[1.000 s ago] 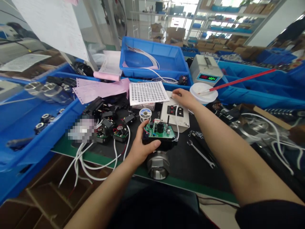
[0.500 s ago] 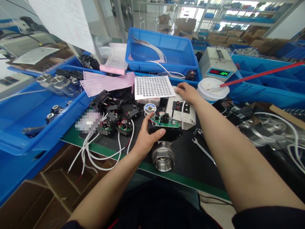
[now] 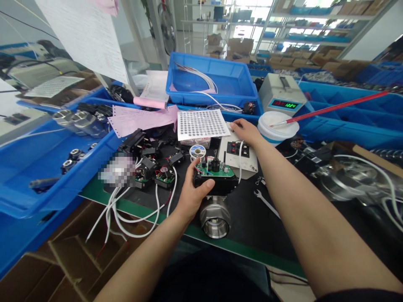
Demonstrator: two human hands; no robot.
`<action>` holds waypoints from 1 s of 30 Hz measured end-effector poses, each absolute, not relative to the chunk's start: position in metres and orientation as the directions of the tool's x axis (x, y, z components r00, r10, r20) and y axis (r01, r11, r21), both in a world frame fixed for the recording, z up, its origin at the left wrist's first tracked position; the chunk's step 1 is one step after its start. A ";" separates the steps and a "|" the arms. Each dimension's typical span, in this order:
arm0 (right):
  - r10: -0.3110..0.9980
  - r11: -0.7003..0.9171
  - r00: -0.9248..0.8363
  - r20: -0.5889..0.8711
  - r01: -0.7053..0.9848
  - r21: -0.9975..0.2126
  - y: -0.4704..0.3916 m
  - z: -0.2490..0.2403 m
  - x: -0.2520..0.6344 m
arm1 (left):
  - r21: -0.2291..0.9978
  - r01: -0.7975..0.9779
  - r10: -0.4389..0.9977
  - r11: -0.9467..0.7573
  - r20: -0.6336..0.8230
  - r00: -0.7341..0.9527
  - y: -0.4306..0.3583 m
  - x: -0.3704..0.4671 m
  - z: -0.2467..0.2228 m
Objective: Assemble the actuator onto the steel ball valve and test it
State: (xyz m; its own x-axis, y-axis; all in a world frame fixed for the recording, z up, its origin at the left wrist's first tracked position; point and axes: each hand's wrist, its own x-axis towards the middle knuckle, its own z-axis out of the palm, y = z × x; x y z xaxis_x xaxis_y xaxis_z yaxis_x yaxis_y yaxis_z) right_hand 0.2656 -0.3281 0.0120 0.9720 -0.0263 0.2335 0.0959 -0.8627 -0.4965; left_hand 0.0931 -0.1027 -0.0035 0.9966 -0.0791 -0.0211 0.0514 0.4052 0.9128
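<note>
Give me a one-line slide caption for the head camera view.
Left hand grips a valve actuator with exposed circuit board; right hand rests on a white test box.

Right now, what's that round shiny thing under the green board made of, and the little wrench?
The round valve body looks like cast steel: dull silver, with a ridged inside. The green board looks like printed circuit laminate. The wrench seems to be polished metal, thin and bright.

Little moved but the display and the view

The meter's green display (image 3: 284,104) read 1224 a second earlier, showed 224 with its first figure blurred half a second earlier, and read 1224 again. Relative to the white control box (image 3: 238,156), the right hand (image 3: 248,131) kept to its far edge, fingers shifting slightly. The head camera swung a little, so the whole bench shifted in view.
</note>
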 end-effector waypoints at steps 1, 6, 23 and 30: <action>-0.028 -0.863 0.972 0.232 0.094 -0.497 -0.328 0.013 0.265 | 0.912 0.053 -0.078 0.406 -0.023 0.997 -0.103 0.093 -0.004; -0.034 -0.866 0.973 0.229 0.086 -0.493 -0.325 0.016 0.261 | 0.903 0.069 -0.082 0.423 -0.038 0.996 -0.102 0.094 -0.004; -0.035 -0.869 0.970 0.240 0.089 -0.486 -0.324 0.017 0.258 | 0.895 0.058 -0.125 0.442 -0.002 0.992 -0.099 0.094 -0.011; -0.033 -0.871 0.971 0.236 0.088 -0.483 -0.323 0.017 0.259 | 0.891 0.061 -0.135 0.451 0.001 0.991 -0.099 0.097 -0.014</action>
